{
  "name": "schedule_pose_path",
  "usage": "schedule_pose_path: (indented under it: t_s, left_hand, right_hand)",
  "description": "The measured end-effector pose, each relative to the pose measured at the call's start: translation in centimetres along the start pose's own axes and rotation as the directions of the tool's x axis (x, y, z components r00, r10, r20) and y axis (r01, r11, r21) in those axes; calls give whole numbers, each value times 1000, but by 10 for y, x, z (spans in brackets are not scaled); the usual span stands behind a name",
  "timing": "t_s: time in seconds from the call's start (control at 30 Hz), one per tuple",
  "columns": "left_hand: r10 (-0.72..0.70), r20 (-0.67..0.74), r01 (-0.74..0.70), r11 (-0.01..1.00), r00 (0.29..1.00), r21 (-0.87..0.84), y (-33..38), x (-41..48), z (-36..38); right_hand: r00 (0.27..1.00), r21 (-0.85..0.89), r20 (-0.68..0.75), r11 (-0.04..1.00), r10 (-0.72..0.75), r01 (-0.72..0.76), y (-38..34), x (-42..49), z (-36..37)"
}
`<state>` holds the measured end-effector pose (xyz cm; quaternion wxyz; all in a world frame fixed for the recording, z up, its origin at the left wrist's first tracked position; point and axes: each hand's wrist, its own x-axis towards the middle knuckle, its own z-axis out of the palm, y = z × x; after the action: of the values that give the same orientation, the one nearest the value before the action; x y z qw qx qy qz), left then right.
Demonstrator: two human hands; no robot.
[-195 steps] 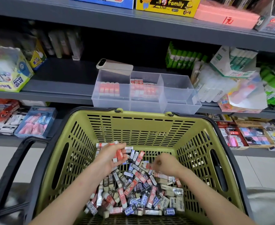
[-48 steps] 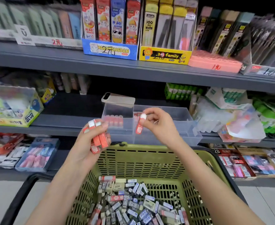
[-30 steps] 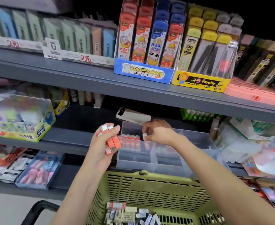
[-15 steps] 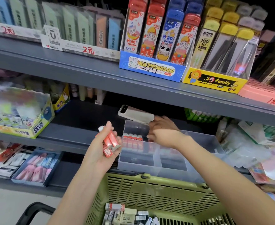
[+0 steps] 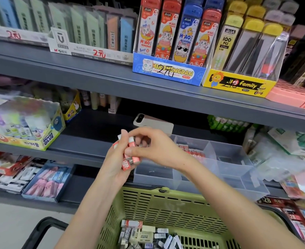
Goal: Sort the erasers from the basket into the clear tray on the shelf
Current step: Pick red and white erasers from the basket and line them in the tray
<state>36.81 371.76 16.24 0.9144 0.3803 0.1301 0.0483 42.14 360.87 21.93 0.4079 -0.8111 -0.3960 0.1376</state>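
Note:
My left hand (image 5: pixel 114 159) grips a small bunch of red-sleeved erasers (image 5: pixel 128 159) in front of the shelf. My right hand (image 5: pixel 155 148) has come over to that bunch, its thumb and fingers pinching one of the red erasers. The clear tray (image 5: pixel 225 169) with three compartments stands on the middle shelf just behind and right of my hands; red erasers (image 5: pixel 191 150) stand in a row inside it. Below, the green basket (image 5: pixel 166 209) holds a loose pile of mixed erasers (image 5: pixel 144 234).
A phone (image 5: pixel 153 123) lies on the shelf behind the tray. A glue box (image 5: pixel 29 126) stands at the left, glue sticks and packets at the right. Pencil-lead display boxes (image 5: pixel 167 69) fill the upper shelf. The basket's black handle (image 5: pixel 40 230) is at lower left.
My right hand has drawn back from the tray's compartment to the bunch in my left hand and now pinches an eraser there. My left hand has stayed about where it was.

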Motion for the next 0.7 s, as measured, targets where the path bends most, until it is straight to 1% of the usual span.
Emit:
schedule_pose_path:
  t_s: [0.1, 0.13, 0.17, 0.23, 0.27, 0.33, 0.4, 0.43, 0.47, 0.5, 0.57, 0.6, 0.63, 0.7]
  left_hand:
    - [14, -37, -14, 1000, 999, 2, -2, 2, 1]
    - [24, -50, -23, 1000, 998, 21, -2, 2, 2]
    - [34, -65, -31, 999, 997, 40, -2, 2, 2]
    - [44, -105, -39, 998, 994, 46, -3, 2, 2]
    - [47, -128, -44, 999, 991, 31, -3, 2, 0]
    - [54, -156, -53, 999, 986, 9, -2, 1, -2]
    - [58, -151, -57, 998, 987, 12, -1, 0, -4]
    - [60, -147, -58, 998, 987, 17, -1, 0, -4]
    - [64, -144, -61, 998, 988, 23, -1, 1, -4]
    - [66, -141, -62, 998, 988, 28, -1, 1, -4]
    - [68, -142, -64, 997, 988, 31, -1, 1, -5]
    - [70, -143, -66, 997, 987, 32, -2, 1, -5]
    - [71, -144, -67, 997, 987, 32, -2, 1, -5]
    - [73, -148, -68, 997, 986, 37, -2, 2, -6]
  right_hand:
    - [995, 42, -78, 997, 61, -58, 4, -2, 4]
    - [992, 93, -101, 993, 78, -68, 5, -2, 5]
    - [988, 180, -120, 981, 97, -75, 6, -3, 5]
    - [973, 391, -179, 918, 146, -66, 12, -4, 2]
    - [958, 453, -223, 890, 177, -59, 16, -4, -3]
    - [914, 461, -315, 883, 256, -89, 29, -3, -17]
    - [868, 383, -374, 907, 327, -177, 46, -2, -33]
    - [857, 307, -380, 922, 347, -237, 54, -1, -40]
    - [866, 201, -357, 934, 349, -294, 61, 1, -45]
    - [888, 74, -302, 937, 346, -340, 66, 2, -49]
    - [927, -171, -157, 915, 341, -366, 72, 6, -53]
    - [933, -249, -108, 899, 344, -361, 73, 9, -54]
    - [933, -291, -84, 887, 349, -358, 73, 11, -55]
    - [927, -372, -65, 853, 369, -365, 70, 16, -54]
